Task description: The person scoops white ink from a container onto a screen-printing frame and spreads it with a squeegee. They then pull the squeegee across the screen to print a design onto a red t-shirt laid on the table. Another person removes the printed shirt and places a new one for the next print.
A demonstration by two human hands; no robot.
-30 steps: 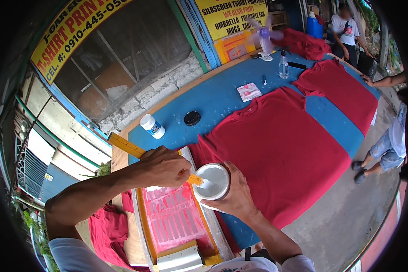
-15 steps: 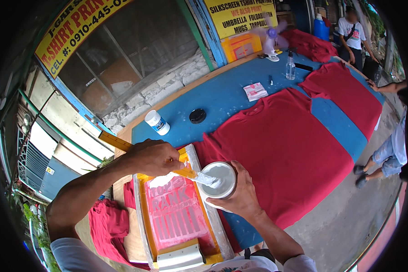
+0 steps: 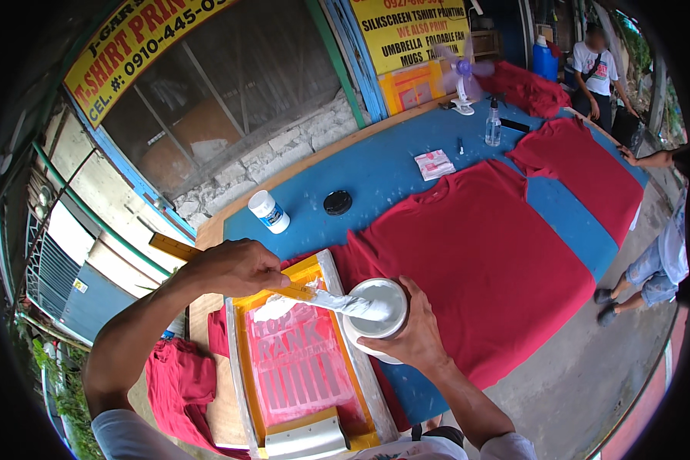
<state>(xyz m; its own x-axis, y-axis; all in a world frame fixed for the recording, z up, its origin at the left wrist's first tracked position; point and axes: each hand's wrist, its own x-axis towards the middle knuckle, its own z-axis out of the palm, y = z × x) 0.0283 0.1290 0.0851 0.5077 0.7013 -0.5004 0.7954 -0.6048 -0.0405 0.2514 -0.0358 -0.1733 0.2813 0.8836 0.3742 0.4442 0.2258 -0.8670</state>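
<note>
Outdoor blue bench (image 3: 391,172) beside a shopfront, red T-shirts (image 3: 483,253) spread across it, your right grip (image 3: 406,337) clasping a white ink tub (image 3: 376,310) over the yellow-framed printing screen (image 3: 295,356), your left grip (image 3: 234,268) clenched on a yellow stick (image 3: 295,292) dragging white ink, stick's tip hidden under ink.

My blue counter (image 3: 391,172) carries red shirts (image 3: 475,253) along its near edge, my screen frame (image 3: 299,360) at the left end, and a white jar (image 3: 269,211) and black lid (image 3: 337,202) toward the far edge.
</note>
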